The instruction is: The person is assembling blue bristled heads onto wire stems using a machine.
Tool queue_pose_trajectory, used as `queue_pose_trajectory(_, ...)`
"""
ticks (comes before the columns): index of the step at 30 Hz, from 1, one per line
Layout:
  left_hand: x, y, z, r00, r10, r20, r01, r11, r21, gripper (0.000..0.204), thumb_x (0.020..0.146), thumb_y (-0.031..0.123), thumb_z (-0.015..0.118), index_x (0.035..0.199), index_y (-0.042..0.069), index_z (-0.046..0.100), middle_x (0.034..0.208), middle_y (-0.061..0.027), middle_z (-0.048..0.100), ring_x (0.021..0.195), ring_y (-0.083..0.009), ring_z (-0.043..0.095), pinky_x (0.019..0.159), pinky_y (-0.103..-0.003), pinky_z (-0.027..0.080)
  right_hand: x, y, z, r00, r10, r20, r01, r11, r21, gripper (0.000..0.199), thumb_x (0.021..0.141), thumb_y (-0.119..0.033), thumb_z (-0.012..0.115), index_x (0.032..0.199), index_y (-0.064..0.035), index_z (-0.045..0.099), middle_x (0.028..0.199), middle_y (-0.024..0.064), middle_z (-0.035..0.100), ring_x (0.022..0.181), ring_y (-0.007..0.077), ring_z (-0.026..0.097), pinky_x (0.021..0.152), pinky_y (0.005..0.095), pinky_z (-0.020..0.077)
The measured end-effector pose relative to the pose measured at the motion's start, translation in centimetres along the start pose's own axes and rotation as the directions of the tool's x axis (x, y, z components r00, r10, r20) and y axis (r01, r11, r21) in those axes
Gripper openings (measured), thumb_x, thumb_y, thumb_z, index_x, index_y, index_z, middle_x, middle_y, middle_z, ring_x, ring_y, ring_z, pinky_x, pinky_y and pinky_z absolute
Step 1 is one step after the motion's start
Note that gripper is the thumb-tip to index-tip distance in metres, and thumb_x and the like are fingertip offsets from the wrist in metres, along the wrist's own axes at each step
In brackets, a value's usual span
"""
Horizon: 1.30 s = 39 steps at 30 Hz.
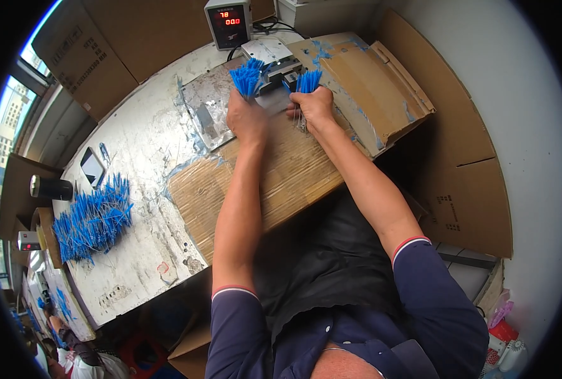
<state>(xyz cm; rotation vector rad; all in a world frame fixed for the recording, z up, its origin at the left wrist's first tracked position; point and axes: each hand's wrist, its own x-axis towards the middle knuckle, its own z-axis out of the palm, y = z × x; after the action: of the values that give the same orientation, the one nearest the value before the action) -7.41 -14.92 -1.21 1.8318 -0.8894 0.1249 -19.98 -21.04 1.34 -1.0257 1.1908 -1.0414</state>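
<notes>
My left hand (246,119) is closed round a thick bundle of thin blue-tipped sticks (246,79), tips pointing up and away from me. In my right hand (316,107) is a smaller bundle of blue-tipped sticks (308,81), with fine pale ends hanging below the fingers. Both hands are just in front of a small metal fixture (281,74) with dark blocks. It stands on a worn metal plate (208,104). My forearms reach over a flattened brown cardboard pad (287,180). Part of the left hand's fingers is hidden, and its edge is slightly blurred.
A large pile of blue-tipped sticks (94,218) lies on the white table (151,234) at left, near a phone (92,167) and a dark cup (51,187). Behind stands a box with a red digital display (228,24). A cardboard box (369,82) is right of the fixture.
</notes>
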Motion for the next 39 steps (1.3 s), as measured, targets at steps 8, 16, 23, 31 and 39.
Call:
queue_pose_trajectory(8,0.1,0.0,0.2,1.000,0.008,0.007,-0.007,0.998,-0.068,0.010,0.088,0.008,0.063,0.096,0.003,0.059,0.089,-0.0206,0.066,0.087,-0.0433,0.064,0.077,-0.052,0.048,0.7,-0.7,1.2,0.998,-0.005,-0.058,0.003,1.000,-0.025,0.014,0.079,0.005,0.074,0.081,0.0083,0.060,0.072,0.0154,0.065,0.055,0.0239,0.067,0.043,0.0357,0.0576)
queue_pose_trajectory(16,0.2,-0.4,0.2,0.991,0.135,-0.008,-0.136,0.991,-0.018,0.013,0.084,0.008,0.066,0.095,0.003,0.060,0.088,-0.0200,0.067,0.088,-0.0436,0.064,0.078,-0.052,0.047,0.1,-1.3,1.1,0.992,0.114,-0.056,-0.099,0.972,0.215,0.013,0.081,0.003,0.073,0.082,0.0058,0.061,0.069,0.0164,0.066,0.051,0.0249,0.066,0.042,0.0360,0.0561)
queue_pose_trajectory(23,-0.3,0.8,-0.4,0.977,0.123,0.174,-0.130,0.991,0.029,0.014,0.085,0.012,0.068,0.095,0.005,0.061,0.085,-0.0217,0.069,0.084,-0.0438,0.067,0.074,-0.053,0.049,-0.1,0.4,-0.7,0.998,-0.036,0.050,0.025,0.978,0.206,0.015,0.082,-0.003,0.079,0.081,0.0006,0.064,0.068,0.0109,0.065,0.051,0.0189,0.064,0.043,0.0339,0.0561)
queue_pose_trajectory(31,-0.2,0.8,-0.3,0.971,0.182,0.157,-0.190,0.981,0.041,0.012,0.083,0.009,0.066,0.092,0.003,0.061,0.085,-0.0213,0.068,0.083,-0.0429,0.066,0.074,-0.052,0.049,-1.2,1.3,-1.5,0.988,-0.132,0.080,0.099,0.940,0.327,0.011,0.082,-0.003,0.076,0.083,-0.0006,0.065,0.073,0.0091,0.066,0.054,0.0170,0.065,0.045,0.0310,0.0562)
queue_pose_trajectory(39,-0.2,0.2,0.1,0.959,0.233,0.161,-0.249,0.964,0.087,0.011,0.079,0.005,0.064,0.089,0.002,0.059,0.089,-0.0203,0.066,0.088,-0.0416,0.064,0.078,-0.051,0.048,-1.8,0.3,-2.1,0.981,-0.053,0.188,0.020,0.985,0.173,0.016,0.080,0.002,0.076,0.088,-0.0008,0.062,0.072,0.0081,0.065,0.052,0.0158,0.063,0.042,0.0288,0.0523)
